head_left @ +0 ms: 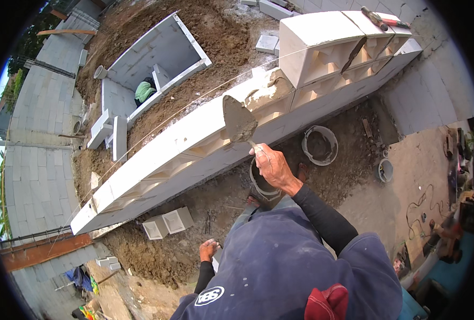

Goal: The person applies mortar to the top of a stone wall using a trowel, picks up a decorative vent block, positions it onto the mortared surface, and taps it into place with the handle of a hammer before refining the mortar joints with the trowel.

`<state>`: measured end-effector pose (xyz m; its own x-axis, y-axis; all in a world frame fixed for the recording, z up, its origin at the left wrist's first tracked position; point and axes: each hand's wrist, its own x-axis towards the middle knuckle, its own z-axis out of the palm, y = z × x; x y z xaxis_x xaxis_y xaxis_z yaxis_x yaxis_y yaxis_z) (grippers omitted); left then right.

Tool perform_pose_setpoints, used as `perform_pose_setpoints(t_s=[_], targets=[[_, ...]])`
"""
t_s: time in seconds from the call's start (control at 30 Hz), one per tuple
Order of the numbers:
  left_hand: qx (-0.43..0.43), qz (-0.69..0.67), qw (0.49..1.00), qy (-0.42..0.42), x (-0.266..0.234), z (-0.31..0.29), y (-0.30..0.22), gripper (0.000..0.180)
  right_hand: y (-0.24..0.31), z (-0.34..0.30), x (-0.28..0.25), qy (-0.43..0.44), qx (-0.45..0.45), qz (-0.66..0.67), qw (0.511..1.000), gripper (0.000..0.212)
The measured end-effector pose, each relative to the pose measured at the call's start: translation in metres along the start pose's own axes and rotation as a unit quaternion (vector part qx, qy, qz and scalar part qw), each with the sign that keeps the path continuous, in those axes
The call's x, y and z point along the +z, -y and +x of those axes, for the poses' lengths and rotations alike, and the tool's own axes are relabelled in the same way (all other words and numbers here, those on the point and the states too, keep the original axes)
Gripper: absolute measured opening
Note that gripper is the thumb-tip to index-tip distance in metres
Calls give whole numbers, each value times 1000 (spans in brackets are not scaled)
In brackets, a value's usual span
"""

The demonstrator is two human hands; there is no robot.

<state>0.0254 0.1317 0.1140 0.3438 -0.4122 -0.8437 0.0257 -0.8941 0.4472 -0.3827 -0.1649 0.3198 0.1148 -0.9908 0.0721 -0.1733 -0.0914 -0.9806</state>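
A steel brick trowel (238, 120), its pointed blade coated with wet grey mortar, is gripped by the handle in the right hand (271, 166), fingers wrapped tight, at centre frame. The blade is held against the top of a low wall of white patterned blocks (183, 144) that runs diagonally from lower left to upper right; the faces are smooth, with recessed geometric openings. A rough lump of grey mortar (266, 88) is seen on the wall just right of the blade, beside a taller second course (322, 45). A thin taut string line (194, 101) is stretched along the wall. The left hand (208, 249) is seen at lower centre, curled against a pale block edge; whether anything is held cannot be told. Two loose white blocks (167, 223) lie on brown crumbly soil below the wall. Two round buckets are counted: one (319, 145) right of the hand, one (261, 184) partly hidden beneath it.
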Motion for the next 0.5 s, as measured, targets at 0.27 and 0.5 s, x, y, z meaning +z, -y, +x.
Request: perform_pose_setpoints(t_s=[0.27, 0.5], targets=[[-47, -94, 993, -50, -63, 6, 18, 26, -7, 47, 26, -124, 35, -81, 988, 33], [-57, -92, 994, -5, -60, 42, 18, 29, -13, -20, 2, -70, 82, -149, 983, 26]])
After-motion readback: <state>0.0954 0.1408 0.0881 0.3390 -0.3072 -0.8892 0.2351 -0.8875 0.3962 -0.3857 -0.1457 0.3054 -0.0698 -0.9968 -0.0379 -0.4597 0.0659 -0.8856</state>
